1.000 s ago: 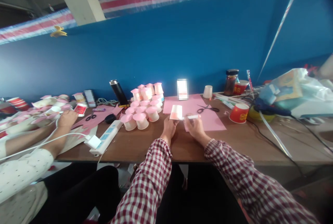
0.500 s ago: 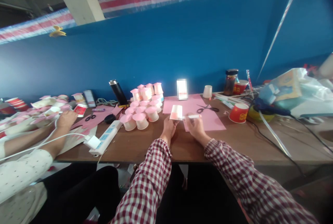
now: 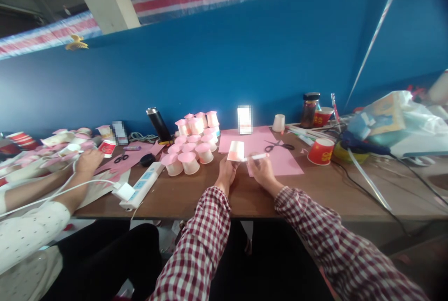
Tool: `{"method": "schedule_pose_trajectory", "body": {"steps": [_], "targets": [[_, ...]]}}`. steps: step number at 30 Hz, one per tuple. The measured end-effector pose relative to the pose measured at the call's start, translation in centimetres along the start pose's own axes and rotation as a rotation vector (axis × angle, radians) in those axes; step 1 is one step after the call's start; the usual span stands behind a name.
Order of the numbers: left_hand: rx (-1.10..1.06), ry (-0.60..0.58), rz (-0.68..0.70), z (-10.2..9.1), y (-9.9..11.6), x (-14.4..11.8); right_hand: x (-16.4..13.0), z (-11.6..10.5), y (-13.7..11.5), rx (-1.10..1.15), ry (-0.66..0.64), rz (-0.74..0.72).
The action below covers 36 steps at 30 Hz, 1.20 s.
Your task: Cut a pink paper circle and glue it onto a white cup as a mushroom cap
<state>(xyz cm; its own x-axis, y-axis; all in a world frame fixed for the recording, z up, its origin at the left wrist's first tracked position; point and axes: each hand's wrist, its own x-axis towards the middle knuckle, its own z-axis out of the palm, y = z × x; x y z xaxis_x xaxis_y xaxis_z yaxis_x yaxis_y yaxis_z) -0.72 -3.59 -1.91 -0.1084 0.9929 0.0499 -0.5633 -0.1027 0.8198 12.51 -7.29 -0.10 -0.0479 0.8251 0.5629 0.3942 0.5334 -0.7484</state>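
My left hand (image 3: 227,171) grips a white paper cup (image 3: 236,150) from below; the cup is upside down and has an orange-red band near its rim. A white marker pen (image 3: 259,156) is pinched in my right hand (image 3: 262,168), its tip at the cup's lower right side. Behind both hands lie sheets of pink paper (image 3: 283,163). Black-handled scissors (image 3: 285,147) rest on the paper, partly spread. Left of my hands stand several upturned paper cups topped with pink paper (image 3: 189,163).
A co-worker's hand (image 3: 89,161) holds a red cup (image 3: 107,148) at left. A white power strip (image 3: 142,186) lies on the brown table (image 3: 196,198). A phone (image 3: 245,120) stands behind the paper. To the right are a red cup (image 3: 321,151), a dark jar (image 3: 310,110) and cables.
The cup in my left hand and the pen in my right have shifted very slightly left. Both grips stay the same.
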Motion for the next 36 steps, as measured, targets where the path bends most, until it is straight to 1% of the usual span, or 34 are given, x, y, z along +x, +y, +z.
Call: {"method": "schedule_pose_trajectory", "body": {"steps": [19,36], "targets": [[-0.023,-0.009,-0.052,0.21,0.32,-0.22,0.09,0.02,0.01,-0.006,0.097,0.008],[-0.069,0.016,-0.031,-0.09,0.13,0.06,0.06,0.08,-0.06,0.010,0.028,0.018]]}}
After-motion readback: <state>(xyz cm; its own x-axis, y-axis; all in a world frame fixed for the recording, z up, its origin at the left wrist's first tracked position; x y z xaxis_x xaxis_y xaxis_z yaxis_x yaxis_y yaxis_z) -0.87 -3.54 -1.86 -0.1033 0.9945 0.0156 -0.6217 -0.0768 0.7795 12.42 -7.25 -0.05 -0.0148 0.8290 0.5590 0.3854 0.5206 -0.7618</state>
